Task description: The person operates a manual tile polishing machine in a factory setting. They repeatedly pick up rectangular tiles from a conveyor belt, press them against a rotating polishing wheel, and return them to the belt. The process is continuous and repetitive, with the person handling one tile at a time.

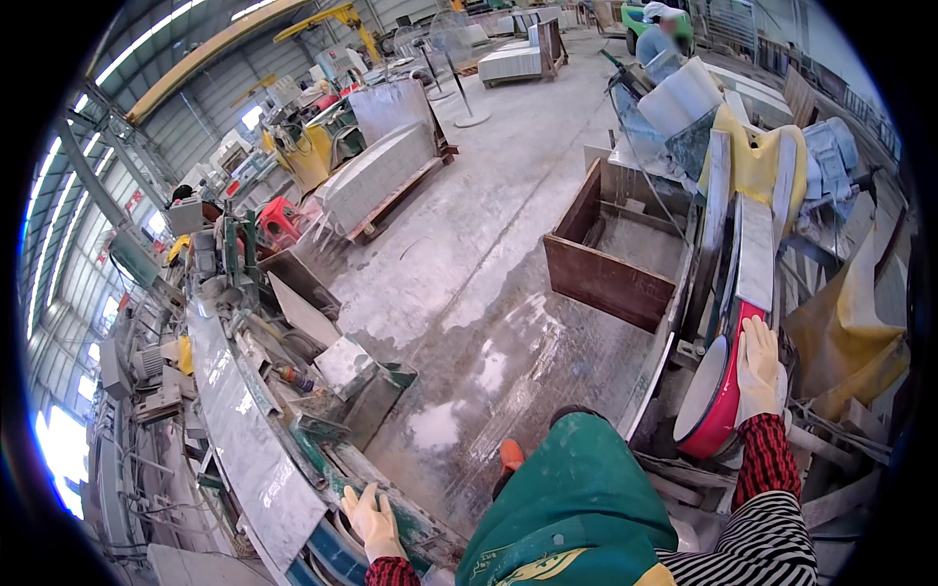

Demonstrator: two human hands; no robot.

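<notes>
My right hand [759, 369], in a cream rubber glove, lies with straight fingers on the red belt [721, 400] of the machine at my right. Just beyond its fingertips, a pale stone strip [754, 259] rests along that same belt. On the other side, my left hand [371, 523], gloved alike, has its fingers apart over the edge of a worn green machine frame [425, 527]. Close to it, on the left machine, lies a long grey-white polished stone slab [259, 469]. Neither hand holds anything that I can see.
A brown open-topped box [611, 283] stands on the wet floor ahead, beside the right machine. Yellow cloth [747, 156] drapes that machine. Stacked stone slabs [381, 176] and a red plastic stool [280, 223] are farther left. Another person [660, 44] is at the far right.
</notes>
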